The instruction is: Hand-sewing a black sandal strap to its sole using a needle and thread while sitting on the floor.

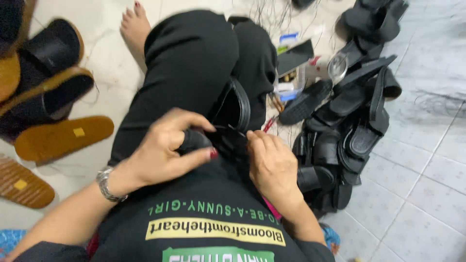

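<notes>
I sit on the floor with a black sandal resting on my lap, between my black-trousered legs. My left hand is closed around the near end of the sandal, thumb and fingers pinching its strap. My right hand touches the sandal's edge from the right, its fingertips curled against the strap; what they pinch is too small to tell. A metal watch sits on my left wrist.
A pile of black sandals lies at my right on grey tiles. Tan-soled sandals lie at the left. Small tools, a jar and boxes sit beyond my knee. My bare foot is at top left.
</notes>
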